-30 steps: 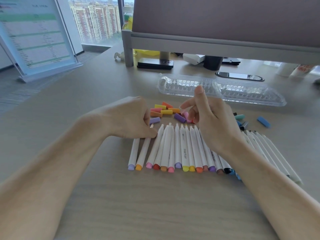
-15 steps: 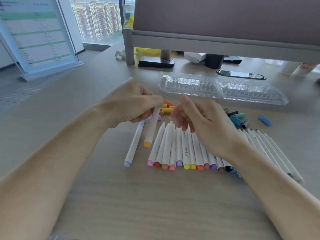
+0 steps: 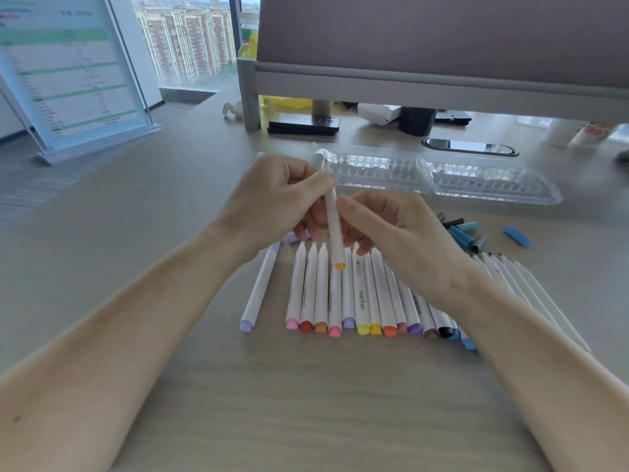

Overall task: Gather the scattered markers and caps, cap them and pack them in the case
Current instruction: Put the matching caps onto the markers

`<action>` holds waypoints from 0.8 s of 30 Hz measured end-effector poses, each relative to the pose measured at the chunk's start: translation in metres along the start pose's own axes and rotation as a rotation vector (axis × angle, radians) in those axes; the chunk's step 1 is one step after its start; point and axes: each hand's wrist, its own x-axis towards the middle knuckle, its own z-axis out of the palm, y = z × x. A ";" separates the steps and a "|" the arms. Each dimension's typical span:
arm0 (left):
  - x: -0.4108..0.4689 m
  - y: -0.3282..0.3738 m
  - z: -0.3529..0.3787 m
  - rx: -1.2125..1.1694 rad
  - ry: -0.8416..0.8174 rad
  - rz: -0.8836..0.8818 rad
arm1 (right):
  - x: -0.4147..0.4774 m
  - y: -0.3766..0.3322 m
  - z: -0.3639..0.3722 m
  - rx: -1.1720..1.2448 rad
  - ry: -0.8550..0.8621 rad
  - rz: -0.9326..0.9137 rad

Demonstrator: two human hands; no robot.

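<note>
We are in the capping step. The left hand (image 3: 272, 195) pinches the orange marker (image 3: 332, 226) near its far end, holding it off the desk (image 3: 306, 403), nearly upright, above the row of markers (image 3: 360, 301). The right hand (image 3: 391, 229) has its thumb against the barrel and its fingers curled behind. We cannot tell whether a cap is tucked inside them. The marker's tip, up by the left fingertips, looks bare.

Next, we judge, comes the matching orange cap (none shows among the loose caps (image 3: 464, 233) right of the hands, which are teal, blue and dark). It must go on straight along the barrel and be pressed until it seats.

The markers are slim white barrels, smooth and faintly tapered, each with a coloured end plug. A lilac marker (image 3: 260, 287) lies just left of the row. The clear case (image 3: 435, 175) lies open towards the desk's far edge. It is thin, glossy plastic moulded into rows of scalloped sockets, and nothing is packed in it yet. The desk is matt, pale wood grain.
</note>
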 end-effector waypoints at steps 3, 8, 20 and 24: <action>0.003 0.008 0.009 -0.048 -0.035 0.013 | 0.003 0.004 -0.003 0.094 0.079 0.061; 0.037 0.002 0.001 0.298 0.001 0.104 | 0.013 0.012 -0.011 0.157 0.301 0.270; 0.081 0.005 0.032 0.872 -0.457 -0.061 | 0.011 0.009 -0.011 0.143 0.355 0.275; 0.082 0.002 0.030 0.874 -0.470 -0.073 | 0.011 0.010 -0.011 0.143 0.345 0.282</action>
